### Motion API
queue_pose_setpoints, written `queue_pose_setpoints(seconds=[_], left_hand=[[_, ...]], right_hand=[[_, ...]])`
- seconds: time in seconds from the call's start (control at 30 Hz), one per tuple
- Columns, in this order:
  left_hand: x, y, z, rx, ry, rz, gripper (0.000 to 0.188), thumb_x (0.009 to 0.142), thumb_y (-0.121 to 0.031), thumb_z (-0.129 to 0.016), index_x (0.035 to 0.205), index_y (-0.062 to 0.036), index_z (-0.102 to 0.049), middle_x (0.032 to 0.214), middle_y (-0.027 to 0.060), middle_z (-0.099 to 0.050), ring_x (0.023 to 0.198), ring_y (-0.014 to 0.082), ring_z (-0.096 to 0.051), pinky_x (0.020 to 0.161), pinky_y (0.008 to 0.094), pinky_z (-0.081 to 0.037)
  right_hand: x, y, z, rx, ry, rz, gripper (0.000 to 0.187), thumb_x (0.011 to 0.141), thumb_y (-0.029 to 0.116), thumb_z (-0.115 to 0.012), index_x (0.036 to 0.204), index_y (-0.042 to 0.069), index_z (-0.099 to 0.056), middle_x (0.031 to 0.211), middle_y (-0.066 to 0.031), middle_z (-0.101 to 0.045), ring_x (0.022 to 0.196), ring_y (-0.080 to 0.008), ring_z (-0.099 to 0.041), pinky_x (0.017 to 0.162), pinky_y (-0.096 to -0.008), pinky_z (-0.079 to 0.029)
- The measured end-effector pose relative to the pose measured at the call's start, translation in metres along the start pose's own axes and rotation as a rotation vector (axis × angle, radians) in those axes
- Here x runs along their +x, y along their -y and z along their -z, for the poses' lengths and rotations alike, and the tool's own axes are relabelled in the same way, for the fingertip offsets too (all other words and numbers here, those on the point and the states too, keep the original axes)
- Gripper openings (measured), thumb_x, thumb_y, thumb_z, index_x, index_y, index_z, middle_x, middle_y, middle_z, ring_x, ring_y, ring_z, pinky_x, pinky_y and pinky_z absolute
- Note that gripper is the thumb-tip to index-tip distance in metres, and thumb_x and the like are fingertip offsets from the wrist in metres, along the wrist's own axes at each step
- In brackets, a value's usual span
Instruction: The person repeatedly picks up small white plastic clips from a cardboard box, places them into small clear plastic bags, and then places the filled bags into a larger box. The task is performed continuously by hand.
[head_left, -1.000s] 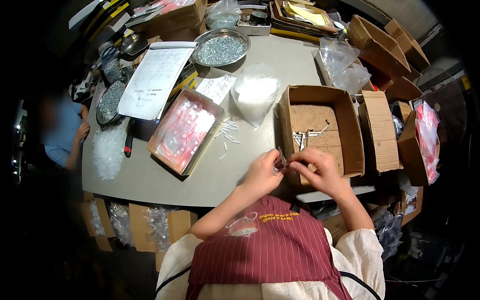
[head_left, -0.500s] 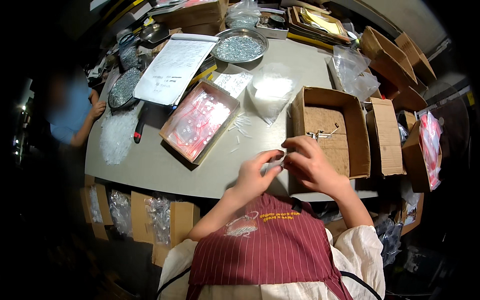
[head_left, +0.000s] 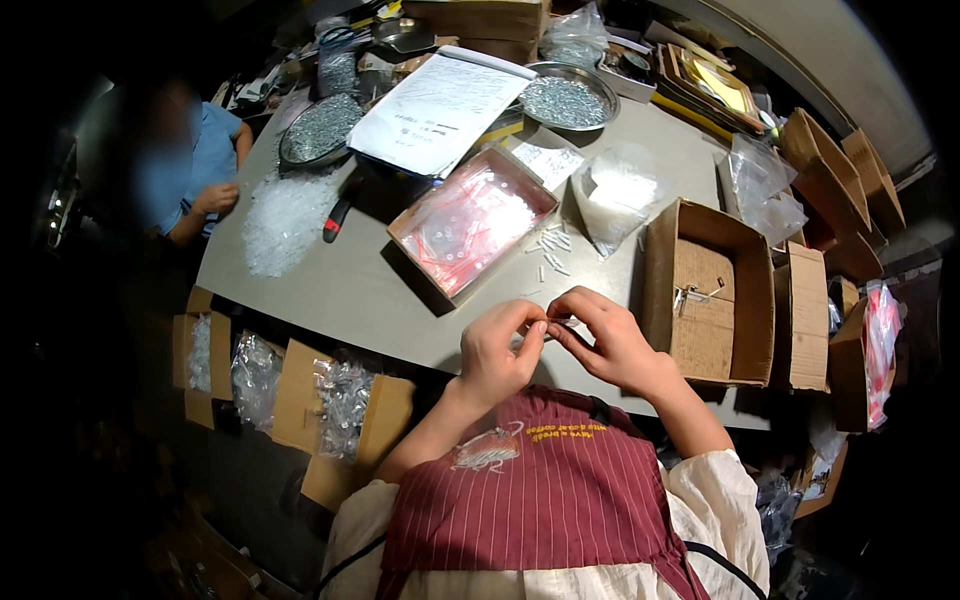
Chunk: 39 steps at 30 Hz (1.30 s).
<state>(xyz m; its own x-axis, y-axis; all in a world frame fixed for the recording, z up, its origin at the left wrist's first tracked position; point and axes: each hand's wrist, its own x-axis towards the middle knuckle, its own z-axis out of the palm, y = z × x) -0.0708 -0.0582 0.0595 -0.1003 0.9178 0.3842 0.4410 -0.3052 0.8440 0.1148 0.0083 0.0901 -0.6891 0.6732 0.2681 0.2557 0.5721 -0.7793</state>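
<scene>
Left hand (head_left: pixel 497 352) and right hand (head_left: pixel 606 340) meet fingertip to fingertip over the near table edge, both pinching one small clear item (head_left: pixel 551 324); too small to identify further. The item sits between the thumbs and forefingers, above the grey table (head_left: pixel 330 290). At 3 o'clock of the hands: open cardboard box (head_left: pixel 708 290) with a few metal pieces inside. At 12 o'clock: scattered small white tubes (head_left: pixel 551 252), then a shallow tray of pink-edged clear bags (head_left: pixel 472 220). At 1 o'clock: clear bag of white parts (head_left: pixel 617 195). At 10 o'clock, far side: another person's hand (head_left: pixel 215 198) near a heap of clear pieces (head_left: pixel 285 220)
</scene>
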Motion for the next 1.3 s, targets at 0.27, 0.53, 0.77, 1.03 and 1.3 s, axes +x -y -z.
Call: queue_pose_setpoints(seconds=[0.27,0.53,0.77,1.03,1.3], left_hand=[[-0.015,0.016,0.059,0.133,-0.205,-0.097,0.003,0.085,-0.002,-0.07,0.087,-0.003,-0.068,0.081,0.0123,-0.068,0.073,0.0322,-0.069,0.066,0.0385,-0.053],[-0.079,0.083,0.134,-0.031,-0.609,0.294,0.004,0.096,-0.004,-0.064,0.097,0.0001,-0.063,0.08,0.0068,-0.064,0.074,0.0153,-0.063,0.07,0.031,-0.052],[-0.17,0.146,0.188,0.412,-0.646,0.557,0.011,0.1,-0.011,-0.066,0.103,0.0001,-0.065,0.077,0.0084,-0.069,0.069,0.0161,-0.064,0.066,0.032,-0.053],[-0.129,0.141,0.148,0.086,-0.452,0.514,0.013,0.102,-0.008,-0.061,0.112,0.0006,-0.066,0.089,0.0081,-0.073,0.083,0.0147,-0.071,0.073,0.0277,-0.054],[-0.014,0.078,0.085,-0.375,-0.196,0.406,0.028,0.097,-0.009,-0.071,0.121,0.0022,-0.063,0.104,0.0073,-0.069,0.099,0.0147,-0.066,0.087,0.0286,-0.055]], right_hand=[[0.048,0.009,-0.046,-0.166,0.053,0.291,0.012,0.08,0.007,-0.067,0.088,0.006,-0.059,0.08,-0.008,-0.057,0.079,-0.0281,-0.056,0.076,-0.0395,-0.047],[0.123,-0.04,-0.084,-0.125,0.135,0.261,0.014,0.084,0.013,-0.067,0.089,0.001,-0.062,0.081,-0.0159,-0.063,0.074,-0.0332,-0.064,0.07,-0.044,-0.051],[0.175,-0.144,-0.124,-0.546,-0.013,0.129,0.029,0.073,0.012,-0.079,0.095,0.005,-0.062,0.094,-0.0159,-0.064,0.091,-0.0389,-0.064,0.08,-0.049,-0.05],[0.156,-0.131,-0.1,-0.166,-0.054,0.065,0.016,0.085,0.01,-0.071,0.095,0.001,-0.063,0.09,-0.0175,-0.06,0.088,-0.0379,-0.059,0.078,-0.0458,-0.048],[0.079,-0.051,-0.074,0.439,-0.134,-0.158,0.015,0.098,0.013,-0.07,0.097,0.0,-0.064,0.096,-0.0034,-0.062,0.093,-0.0141,-0.057,0.087,-0.0304,-0.046]])
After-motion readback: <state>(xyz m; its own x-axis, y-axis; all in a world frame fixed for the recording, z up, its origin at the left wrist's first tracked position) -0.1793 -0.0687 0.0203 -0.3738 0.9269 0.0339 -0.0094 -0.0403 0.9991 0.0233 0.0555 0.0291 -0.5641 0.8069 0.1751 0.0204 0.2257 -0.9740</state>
